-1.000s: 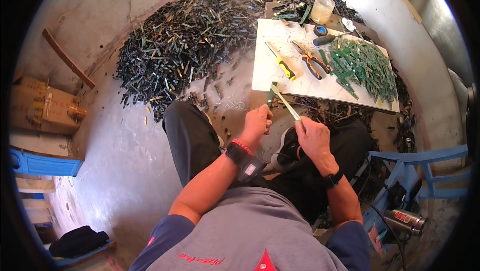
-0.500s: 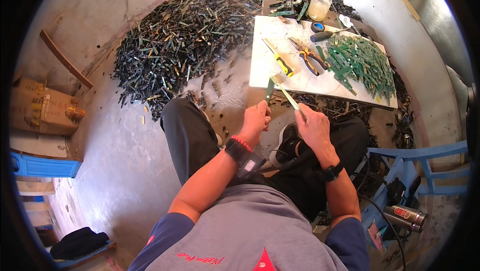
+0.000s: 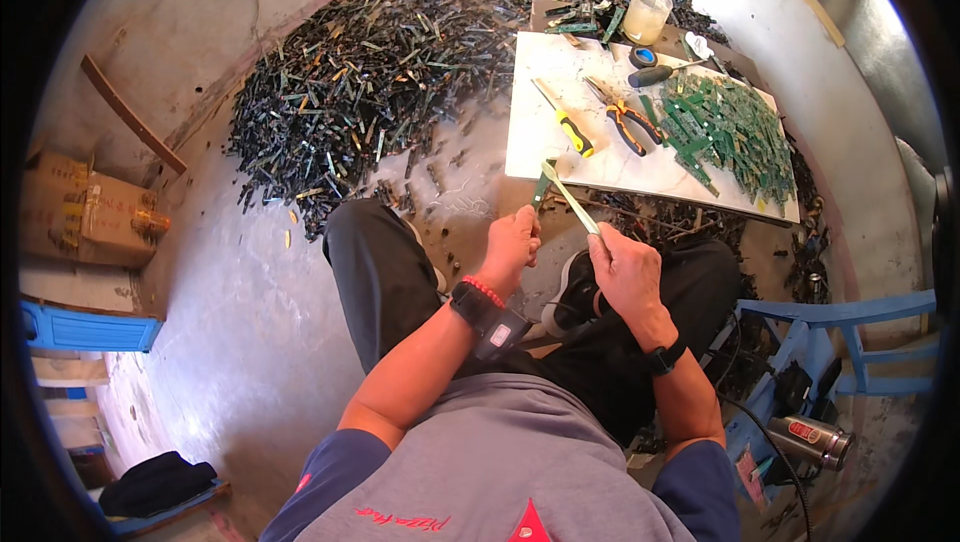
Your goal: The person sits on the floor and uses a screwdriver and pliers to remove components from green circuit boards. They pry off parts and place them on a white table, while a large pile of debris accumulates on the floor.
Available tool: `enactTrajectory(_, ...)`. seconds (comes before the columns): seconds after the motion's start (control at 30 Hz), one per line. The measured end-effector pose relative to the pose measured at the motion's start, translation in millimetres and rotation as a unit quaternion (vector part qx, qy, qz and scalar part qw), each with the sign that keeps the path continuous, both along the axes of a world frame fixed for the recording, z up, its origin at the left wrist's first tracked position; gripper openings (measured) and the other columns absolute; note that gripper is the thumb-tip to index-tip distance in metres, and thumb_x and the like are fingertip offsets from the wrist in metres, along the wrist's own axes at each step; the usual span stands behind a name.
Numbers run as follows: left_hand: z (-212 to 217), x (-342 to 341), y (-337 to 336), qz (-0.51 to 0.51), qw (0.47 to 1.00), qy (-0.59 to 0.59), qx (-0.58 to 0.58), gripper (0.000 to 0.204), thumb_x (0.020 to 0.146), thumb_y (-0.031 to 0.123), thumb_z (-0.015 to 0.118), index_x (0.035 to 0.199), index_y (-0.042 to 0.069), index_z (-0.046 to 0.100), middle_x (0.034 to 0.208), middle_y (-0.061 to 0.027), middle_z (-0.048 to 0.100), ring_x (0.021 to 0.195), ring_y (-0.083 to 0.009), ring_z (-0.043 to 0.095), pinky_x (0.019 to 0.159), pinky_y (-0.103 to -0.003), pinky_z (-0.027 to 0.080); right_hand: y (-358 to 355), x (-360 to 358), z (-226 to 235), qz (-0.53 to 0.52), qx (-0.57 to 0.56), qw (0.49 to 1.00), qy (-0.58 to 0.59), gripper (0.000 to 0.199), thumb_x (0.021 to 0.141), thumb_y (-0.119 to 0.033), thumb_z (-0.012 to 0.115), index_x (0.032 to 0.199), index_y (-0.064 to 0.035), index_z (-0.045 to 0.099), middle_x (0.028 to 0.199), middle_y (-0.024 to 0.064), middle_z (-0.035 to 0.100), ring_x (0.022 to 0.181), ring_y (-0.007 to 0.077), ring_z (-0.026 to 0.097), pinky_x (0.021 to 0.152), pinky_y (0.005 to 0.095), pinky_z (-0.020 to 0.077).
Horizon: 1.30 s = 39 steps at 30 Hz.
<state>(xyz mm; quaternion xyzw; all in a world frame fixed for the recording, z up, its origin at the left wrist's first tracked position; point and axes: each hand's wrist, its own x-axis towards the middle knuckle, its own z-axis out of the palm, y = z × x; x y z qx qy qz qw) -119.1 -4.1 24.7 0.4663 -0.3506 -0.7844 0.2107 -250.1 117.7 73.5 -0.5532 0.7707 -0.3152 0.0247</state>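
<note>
My left hand [image 3: 513, 240] is closed around the lower end of a narrow green circuit board strip [image 3: 541, 189], which points up and away from me. In my right hand [image 3: 628, 267] is a slim pale green tool [image 3: 574, 204], pinched near its lower end. Its far end meets the top of the strip, and its exact kind is too small to tell. Both hands are above my crossed legs, just short of a white board [image 3: 540, 157]. Many green strips lie heaped in a pile [image 3: 735, 137] on the board's right side.
Orange-and-black pliers [image 3: 627, 125], a yellow-handled tool [image 3: 572, 134], a dark-handled screwdriver [image 3: 655, 74] and a blue-black tape roll [image 3: 643, 57] lie on the board. Behind stands a cloudy jar [image 3: 647, 17]. A large heap of dark strips [image 3: 350, 102] covers the floor; a blue chair [image 3: 850, 322] and flask [image 3: 812, 440] are at right.
The pale green tool's far end has come slightly nearer to me along the strip, and my right hand has shifted a little toward me. Both hands keep their holds.
</note>
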Motion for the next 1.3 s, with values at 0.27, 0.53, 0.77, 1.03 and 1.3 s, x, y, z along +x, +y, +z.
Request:
enactTrajectory(0.27, 7.4, -3.0, -5.1, -0.007, 1.000, -0.006, -0.013, 0.030, 0.094, 0.031, 0.053, 0.075, 0.009, 0.048, 0.062, 0.0038, 0.039, 0.047, -0.0064, 0.033, 0.044, -0.025, 0.030, -6.3, -10.4, -8.4, 0.009, -0.007, 1.000, -0.009, 0.018, 0.087, -0.020, 0.059, 0.075, -0.0078, 0.053, 0.055, 0.0142, 0.052, 0.053, 0.0353, 0.056, 0.050, 0.0443, 0.0431)
enactTrajectory(0.53, 3.9, 3.1, -5.7, -0.022, 1.000, -0.005, -0.009, 0.031, 0.095, 0.032, 0.053, 0.074, 0.010, 0.047, 0.064, 0.0035, 0.040, 0.047, -0.0064, 0.034, 0.045, -0.026, 0.032, -8.3, -7.9, -2.7, -0.006, -0.010, 0.999, -0.046, 0.022, 0.089, -0.020, 0.057, 0.073, -0.0064, 0.052, 0.056, 0.0156, 0.051, 0.055, 0.0376, 0.055, 0.049, 0.0436, 0.0411)
enactTrajectory(0.77, 5.0, 0.6, -5.7, -0.007, 1.000, 0.001, -0.016, 0.030, 0.095, 0.032, 0.053, 0.075, 0.010, 0.048, 0.065, 0.0032, 0.041, 0.047, -0.0065, 0.036, 0.045, -0.026, 0.032, -9.9, -13.8, -3.8, -0.034, 0.007, 0.998, -0.048, 0.022, 0.088, -0.023, 0.058, 0.074, -0.0066, 0.054, 0.056, 0.0154, 0.052, 0.055, 0.0380, 0.055, 0.051, 0.0447, 0.0423)
enactTrajectory(1.03, 3.6, 1.7, 0.6, -0.019, 1.000, 0.003, 0.003, 0.029, 0.096, 0.032, 0.051, 0.078, 0.009, 0.048, 0.064, 0.0035, 0.039, 0.047, -0.0066, 0.034, 0.044, -0.025, 0.030, -14.2, -11.6, -16.0, -0.061, -0.070, 0.970, -0.224, 0.021, 0.093, -0.021, 0.057, 0.088, -0.0009, 0.061, 0.060, 0.0115, 0.055, 0.052, 0.0190, 0.053, 0.050, 0.0331, 0.0418)
enactTrajectory(1.3, 14.6, -3.4, 16.2, -0.089, 0.989, 0.076, 0.092, 0.033, 0.099, 0.036, 0.045, 0.078, 0.010, 0.046, 0.061, 0.0057, 0.036, 0.046, -0.0059, 0.028, 0.044, -0.023, 0.027, -38.0, 11.3, -49.7, -0.009, -0.029, 0.867, -0.497, 0.016, 0.092, -0.015, 0.056, 0.091, 0.0011, 0.059, 0.070, 0.0025, 0.057, 0.064, 0.0082, 0.052, 0.058, 0.0253, 0.0435)
